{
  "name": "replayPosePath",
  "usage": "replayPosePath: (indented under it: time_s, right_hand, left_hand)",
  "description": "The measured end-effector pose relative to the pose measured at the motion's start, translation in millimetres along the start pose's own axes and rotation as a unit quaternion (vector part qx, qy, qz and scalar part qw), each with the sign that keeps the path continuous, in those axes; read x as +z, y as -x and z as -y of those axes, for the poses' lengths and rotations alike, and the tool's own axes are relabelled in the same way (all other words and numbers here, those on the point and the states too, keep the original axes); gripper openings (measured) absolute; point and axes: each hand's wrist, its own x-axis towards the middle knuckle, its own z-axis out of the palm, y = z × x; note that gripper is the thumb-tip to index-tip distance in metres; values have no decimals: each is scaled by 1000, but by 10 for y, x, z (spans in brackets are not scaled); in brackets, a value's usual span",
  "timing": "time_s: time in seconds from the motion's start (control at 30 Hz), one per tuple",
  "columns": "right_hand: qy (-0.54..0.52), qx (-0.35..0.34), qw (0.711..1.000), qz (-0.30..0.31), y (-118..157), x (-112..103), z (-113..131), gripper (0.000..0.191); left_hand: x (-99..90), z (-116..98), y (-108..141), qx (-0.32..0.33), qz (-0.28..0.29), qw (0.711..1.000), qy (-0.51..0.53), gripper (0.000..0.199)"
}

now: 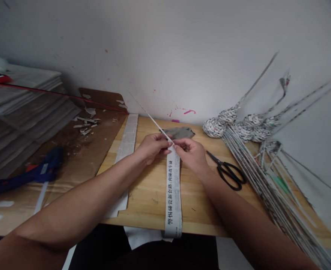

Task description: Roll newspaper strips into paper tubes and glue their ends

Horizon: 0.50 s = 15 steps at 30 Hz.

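A long newspaper strip (173, 195) with printed characters runs up the wooden table towards me and hangs over its front edge. At its far end my left hand (154, 148) pinches the paper between thumb and fingers. My right hand (192, 153) is closed on the same end, close beside the left. From their fingertips a thin pale rod (150, 117) slants up to the left. Whether the rod is a stick or rolled paper, I cannot tell. Black-handled scissors (230, 174) lie right of my right hand. A grey cloth (179, 132) is just beyond both hands.
More newspaper strips (126, 140) lie left of my left hand. Rolled paper sticks (248, 168) and woven paper balls (214, 127) occupy the right side. On the left are a blue glue gun (43, 167), paper scraps (86, 125) and a tall newspaper stack (19, 112). A wall stands behind.
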Motion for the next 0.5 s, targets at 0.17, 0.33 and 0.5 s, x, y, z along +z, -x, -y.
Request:
replayPosePath:
  time_s: [0.17,0.33,0.5]
  right_hand:
    - [3,-1,1000,-11,7,17,7,17]
    - [41,-39,998,-23,6,20,-25,17]
    - [62,-51,996,-27,15,15,-22,18]
  left_hand:
    - [-5,-7,-4,3,-2,1000,3,24]
    - [-6,-16,5,12,0,1000,4,21]
    - [-10,-15,1,15,2,1000,12,19]
